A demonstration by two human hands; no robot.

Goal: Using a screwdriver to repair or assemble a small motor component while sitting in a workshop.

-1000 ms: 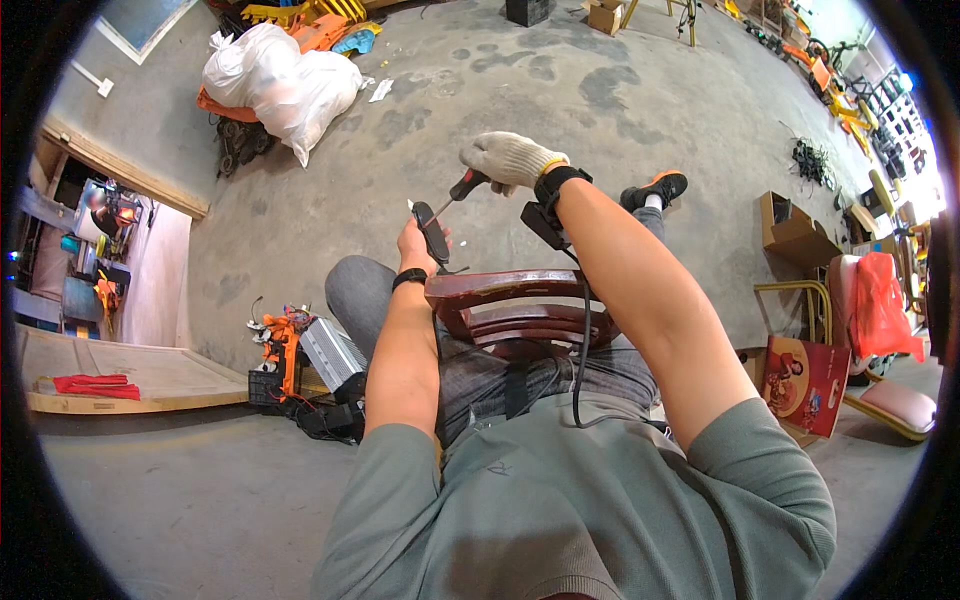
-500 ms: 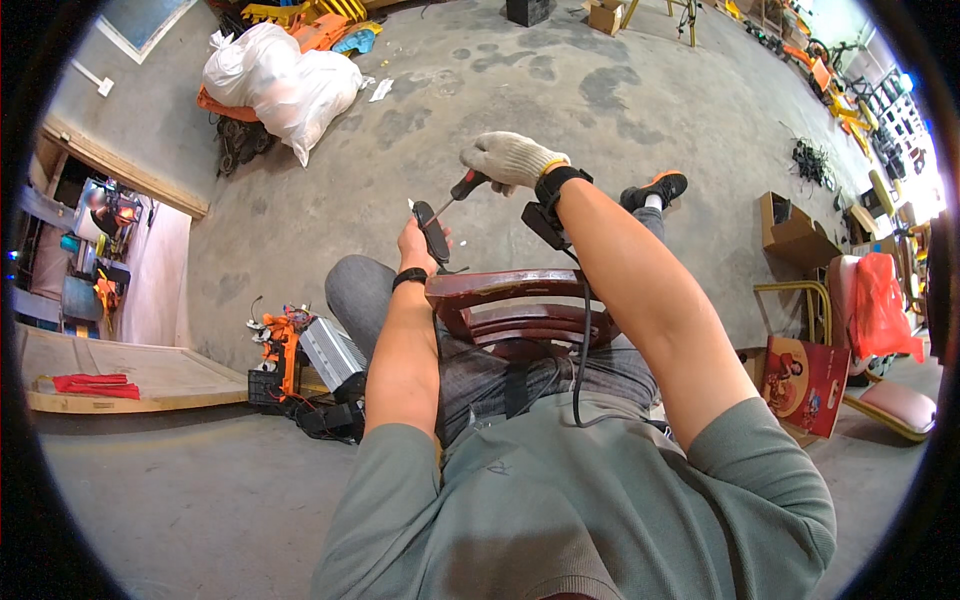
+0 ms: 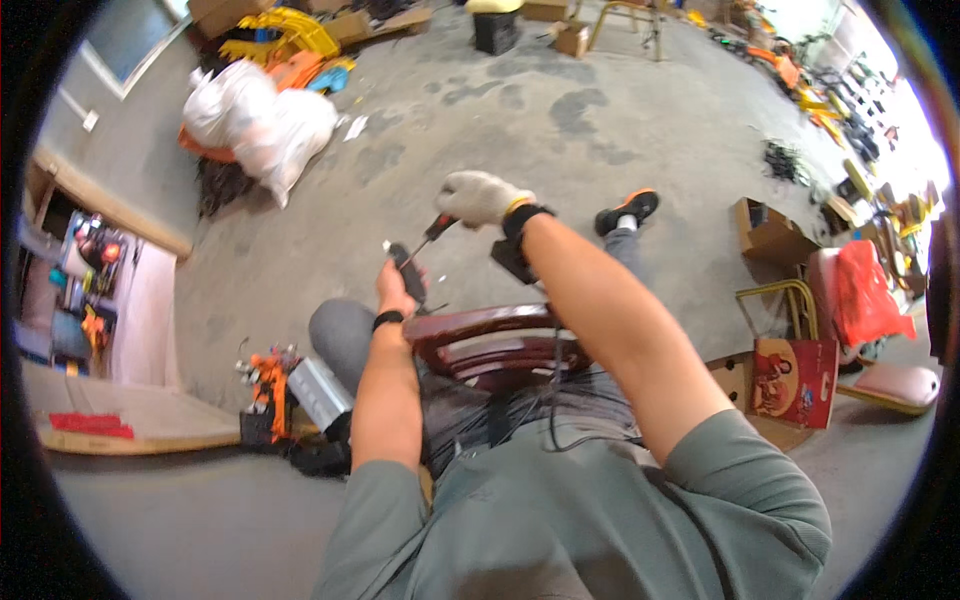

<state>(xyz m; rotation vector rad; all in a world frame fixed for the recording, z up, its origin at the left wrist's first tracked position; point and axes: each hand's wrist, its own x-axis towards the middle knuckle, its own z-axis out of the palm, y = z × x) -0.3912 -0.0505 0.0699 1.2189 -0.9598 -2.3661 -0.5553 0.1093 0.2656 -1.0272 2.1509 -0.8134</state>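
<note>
Beyond the chair back, my bare left hand (image 3: 396, 288) grips a dark, elongated device (image 3: 407, 270) with a small pale tip at its far end. The device's exact kind is not clear from here. In a white knit glove, my right hand (image 3: 478, 200) is closed round the red-and-black handle of a screwdriver (image 3: 437, 228). Its shaft slants down to the left, and the tip meets the face of the device. Part of the handle is hidden under the gloved fingers.
A dark red wooden chair back (image 3: 490, 322) stands between my forearms. Electronic parts with a silver box (image 3: 318, 393) lie left of my leg. A white sack (image 3: 262, 125) rests at the far left. To the right are a cardboard box (image 3: 775, 232) and a red printed carton (image 3: 793, 382).
The whole view has shifted, so the scene sits lower and slightly left. Both hands keep their holds, with the screwdriver still against the device.
</note>
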